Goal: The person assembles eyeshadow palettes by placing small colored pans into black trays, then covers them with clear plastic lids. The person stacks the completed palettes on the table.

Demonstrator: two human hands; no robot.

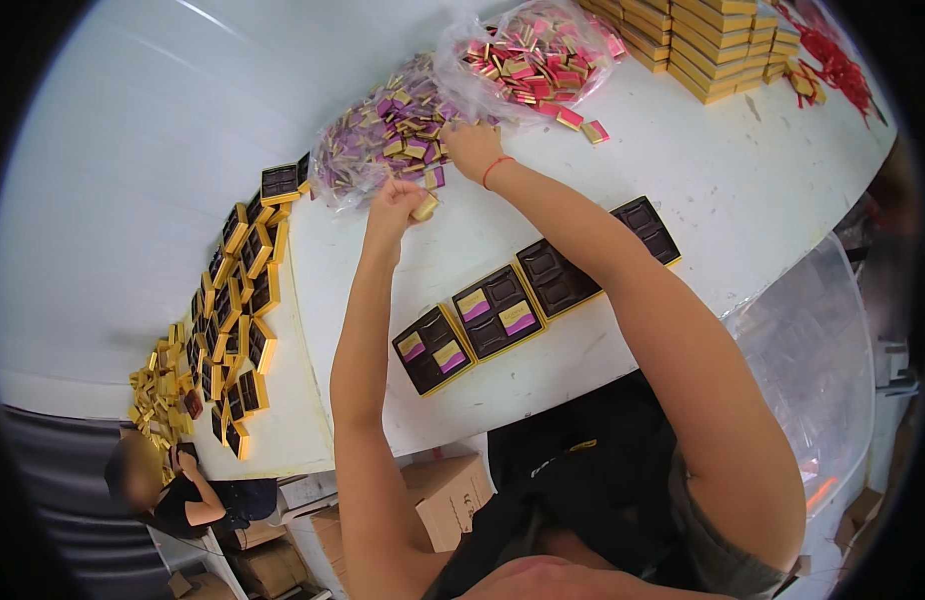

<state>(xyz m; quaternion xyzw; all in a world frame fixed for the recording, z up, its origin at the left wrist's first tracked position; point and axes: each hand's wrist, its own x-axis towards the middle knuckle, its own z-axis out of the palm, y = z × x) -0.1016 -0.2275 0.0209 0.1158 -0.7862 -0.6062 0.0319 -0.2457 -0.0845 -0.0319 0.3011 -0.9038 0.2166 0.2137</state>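
My left hand [388,208] pinches a small gold-wrapped square chocolate [426,208] above the table, beside the near edge of a clear plastic bag [345,185] full of purple-and-gold wrapped chocolates [393,118]. My right hand [473,150] reaches into the right side of that pile, fingers curled; what they grip, if anything, is hidden. Nearer me runs a slanting row of gold-edged boxes with dark divided inserts. The leftmost box [418,370] and its neighbour [475,335] each hold two purple-and-gold chocolates. The third box [553,275] shows bare compartments. My right forearm partly covers the row's right end [646,228].
Another clear bag [543,60] holds pink-and-gold chocolates, with a few loose beside it. Gold boxes [708,50] are stacked at the back right near red ribbons [838,65]. Many more boxes [245,270] pile up at left, where another person [198,495] works.
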